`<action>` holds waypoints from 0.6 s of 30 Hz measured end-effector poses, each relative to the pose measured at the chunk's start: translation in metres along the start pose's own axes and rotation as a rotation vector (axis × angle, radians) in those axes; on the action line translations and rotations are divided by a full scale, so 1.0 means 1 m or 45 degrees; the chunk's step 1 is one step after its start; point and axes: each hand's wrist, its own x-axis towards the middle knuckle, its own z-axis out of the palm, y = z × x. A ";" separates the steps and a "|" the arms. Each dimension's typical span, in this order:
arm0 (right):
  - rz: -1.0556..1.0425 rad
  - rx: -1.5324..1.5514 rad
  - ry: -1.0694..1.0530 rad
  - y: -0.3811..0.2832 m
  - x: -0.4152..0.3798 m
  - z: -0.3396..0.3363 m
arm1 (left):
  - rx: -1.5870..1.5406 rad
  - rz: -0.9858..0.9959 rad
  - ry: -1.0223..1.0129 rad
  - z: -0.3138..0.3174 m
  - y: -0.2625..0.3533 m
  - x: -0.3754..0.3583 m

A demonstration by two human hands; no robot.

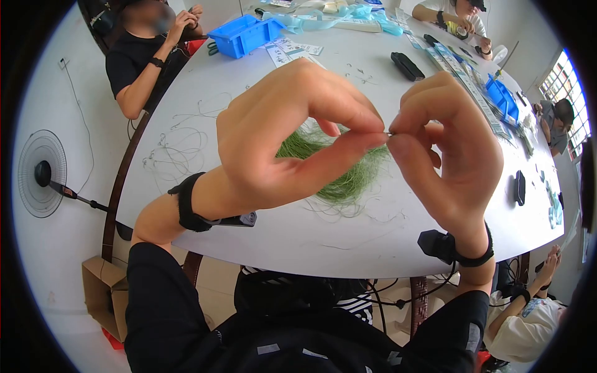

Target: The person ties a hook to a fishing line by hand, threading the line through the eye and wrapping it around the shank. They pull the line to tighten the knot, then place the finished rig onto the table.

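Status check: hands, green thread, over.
Left hand, right hand: pinched shut at a tiny dark item, too small to identify. Green thread tangle on the white table, partly hidden behind left hand. Nothing visible blocking the pinch.

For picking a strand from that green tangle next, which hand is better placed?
Probably the left hand: in this view it overlaps the green tangle, while the right hand sits to one side.

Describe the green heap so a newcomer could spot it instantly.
Find the white table, then the left hand raised above it. Behind that hand, partly hidden, lies the heap of fine green strands. Its dense green tangle sets it apart from the sparse, thin loops farther left.
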 end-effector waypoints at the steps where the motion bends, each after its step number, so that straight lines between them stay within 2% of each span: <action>1: -0.009 0.006 0.004 0.000 -0.001 0.000 | -0.010 0.011 -0.006 0.000 0.000 0.000; 8: -0.037 0.023 -0.002 0.000 -0.004 0.002 | -0.031 0.025 -0.012 0.000 0.001 -0.001; 18: 0.324 0.336 -0.073 -0.010 -0.004 -0.001 | -0.041 0.132 0.014 -0.002 0.000 0.002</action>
